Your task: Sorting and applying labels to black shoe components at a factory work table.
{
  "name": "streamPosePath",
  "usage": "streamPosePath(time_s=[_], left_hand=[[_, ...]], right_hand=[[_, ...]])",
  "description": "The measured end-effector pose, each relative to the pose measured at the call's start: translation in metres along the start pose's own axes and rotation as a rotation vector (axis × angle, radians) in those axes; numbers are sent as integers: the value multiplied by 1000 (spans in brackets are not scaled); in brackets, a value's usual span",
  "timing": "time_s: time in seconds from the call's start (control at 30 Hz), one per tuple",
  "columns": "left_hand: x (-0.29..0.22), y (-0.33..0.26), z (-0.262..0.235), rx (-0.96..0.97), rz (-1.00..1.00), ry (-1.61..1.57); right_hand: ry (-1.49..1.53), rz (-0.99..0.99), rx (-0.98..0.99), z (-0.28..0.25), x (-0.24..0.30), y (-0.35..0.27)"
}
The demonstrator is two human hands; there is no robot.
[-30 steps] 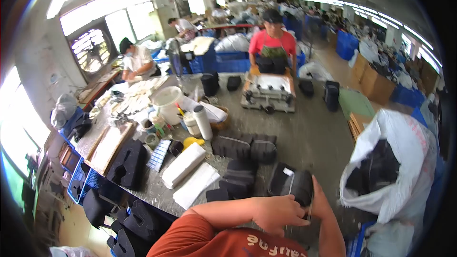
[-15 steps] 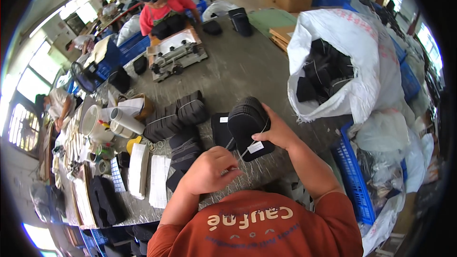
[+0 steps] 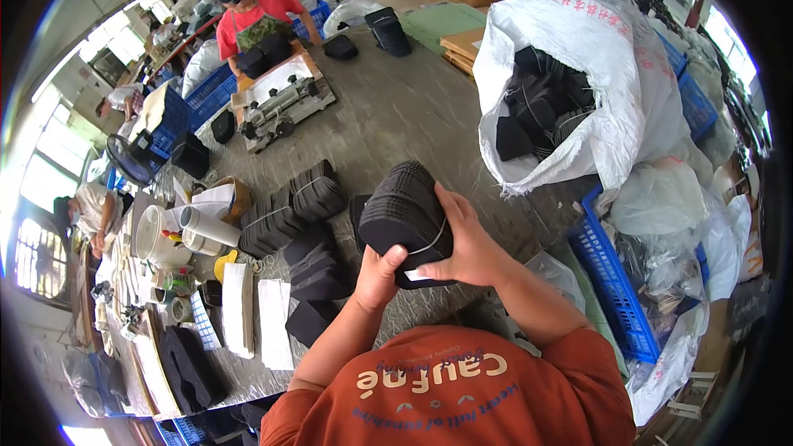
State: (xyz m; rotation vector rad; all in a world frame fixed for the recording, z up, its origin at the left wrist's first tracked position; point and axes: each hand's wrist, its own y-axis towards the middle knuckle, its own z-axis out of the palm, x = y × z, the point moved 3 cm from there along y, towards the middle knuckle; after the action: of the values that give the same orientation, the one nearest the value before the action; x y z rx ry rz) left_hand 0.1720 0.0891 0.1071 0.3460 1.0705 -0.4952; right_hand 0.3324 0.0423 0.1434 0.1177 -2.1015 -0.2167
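Between my hands is a bundle of black, rounded fabric pads [image 3: 403, 198], stacked with their edges showing as ridges. A thin pale band [image 3: 431, 241] runs round it, and a white label [image 3: 415, 274] shows at its near end. My right hand [image 3: 464, 239] grips the bundle's right side, its thumb near the label. My left hand [image 3: 378, 277] holds the near left side with the thumb up against the pads; its other fingers are hidden. A black piece partly shows behind the bundle's left edge. Left of my hands lie more banded pad stacks [image 3: 318, 190] and loose black pads [image 3: 314, 260].
An open white sack [image 3: 615, 116] of black pads stands at the right, above a blue crate [image 3: 611, 281] of plastic bags. White strips [image 3: 275, 322] and tubs [image 3: 157, 235] lie left. Across the table [image 3: 396, 99], a person in red works by a metal-clamped board [image 3: 285, 107].
My left hand has moved from beside the bundle onto its near left side. The bundle has been tilted, now showing more of its ridged edges. The whole view has shifted slightly.
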Motion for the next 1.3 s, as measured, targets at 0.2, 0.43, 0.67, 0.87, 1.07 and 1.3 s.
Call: streamPosePath(time_s=[0.2,0.43,0.67,0.87,1.07,1.3], left_hand=[[20,-1,-10,-21,-170,-255],[-6,0,-45,-203,-53,273],[-40,-27,-117,-442,-44,314],[-63,-63,-195,-713,22,353],[-70,-78,-261,-830,19,376],[-64,-43,-363,-1064,10,1147]], right_hand=[[44,39,-31,-4,-9,-18],[-214,141,-287,-24,-39,91],[-528,569,20,81,-51,233],[-716,708,121,155,-75,254],[-748,685,177,183,-82,252],[-720,664,249,181,-82,251]])
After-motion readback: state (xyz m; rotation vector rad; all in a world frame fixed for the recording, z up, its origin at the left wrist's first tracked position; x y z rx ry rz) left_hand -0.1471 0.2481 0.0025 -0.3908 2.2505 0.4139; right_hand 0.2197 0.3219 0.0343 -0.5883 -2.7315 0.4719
